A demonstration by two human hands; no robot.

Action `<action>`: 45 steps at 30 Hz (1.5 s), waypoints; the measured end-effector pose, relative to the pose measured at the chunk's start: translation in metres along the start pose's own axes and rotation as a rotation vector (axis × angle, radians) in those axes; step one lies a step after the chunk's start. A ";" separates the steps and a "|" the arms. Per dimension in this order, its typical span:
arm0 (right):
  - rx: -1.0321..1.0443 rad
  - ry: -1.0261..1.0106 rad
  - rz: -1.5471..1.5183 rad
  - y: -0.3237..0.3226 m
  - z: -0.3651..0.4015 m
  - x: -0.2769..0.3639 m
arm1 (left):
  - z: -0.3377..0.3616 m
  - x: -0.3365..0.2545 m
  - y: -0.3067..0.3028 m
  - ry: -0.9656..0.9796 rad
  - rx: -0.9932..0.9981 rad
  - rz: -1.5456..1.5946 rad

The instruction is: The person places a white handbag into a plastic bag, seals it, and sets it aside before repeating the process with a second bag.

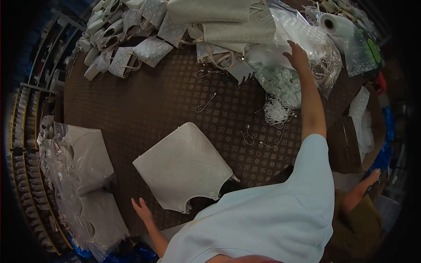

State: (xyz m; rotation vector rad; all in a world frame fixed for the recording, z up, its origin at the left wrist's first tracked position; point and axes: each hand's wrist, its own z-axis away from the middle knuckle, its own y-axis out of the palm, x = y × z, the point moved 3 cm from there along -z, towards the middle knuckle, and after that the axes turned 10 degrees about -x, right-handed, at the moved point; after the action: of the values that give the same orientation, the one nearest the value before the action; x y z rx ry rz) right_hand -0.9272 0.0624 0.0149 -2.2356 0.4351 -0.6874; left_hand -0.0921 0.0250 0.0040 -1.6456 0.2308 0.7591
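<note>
In front of me a cream-coloured bag point(184, 162) with an embossed pattern lies flat and turned at an angle on the brown table, its notched edge towards me. My left hand point(142, 210) is low beside the table's near edge, fingers apart with nothing in them, left of that bag. Stretched far forward, my right hand point(298, 56) is over the pile of clear plastic bags point(287, 50), its thumb and fingers spread. Below that hand, a bundle of white tag strings point(278, 109) rests by a bunched plastic bag point(278, 81).
Several small handbags point(151, 50) are heaped along the far side, beside larger cream bags point(237, 30). Plastic-wrapped bags point(92, 162) lie at the left. A film roll point(331, 23) and a cardboard box point(346, 144) are at the right, near another person's limb point(357, 195).
</note>
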 end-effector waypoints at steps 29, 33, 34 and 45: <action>0.036 -0.307 -1.036 -0.104 0.168 0.298 | 0.070 -0.185 0.040 0.575 0.287 0.452; 0.675 -0.536 -1.451 -0.124 0.251 0.441 | 0.075 -0.224 0.027 0.805 0.349 0.678; 0.707 -0.533 -1.464 -0.135 0.257 0.453 | 0.063 -0.210 0.021 0.919 0.418 0.616; 0.116 0.189 -0.380 -0.079 0.300 0.311 | 0.030 -0.032 -0.020 0.290 0.329 1.016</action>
State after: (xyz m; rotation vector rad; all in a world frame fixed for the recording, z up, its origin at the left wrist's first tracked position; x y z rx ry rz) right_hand -0.4935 0.1281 0.0057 -2.1706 0.0542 -1.0984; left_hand -0.1158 0.0493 0.0375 -1.2521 1.3903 1.1347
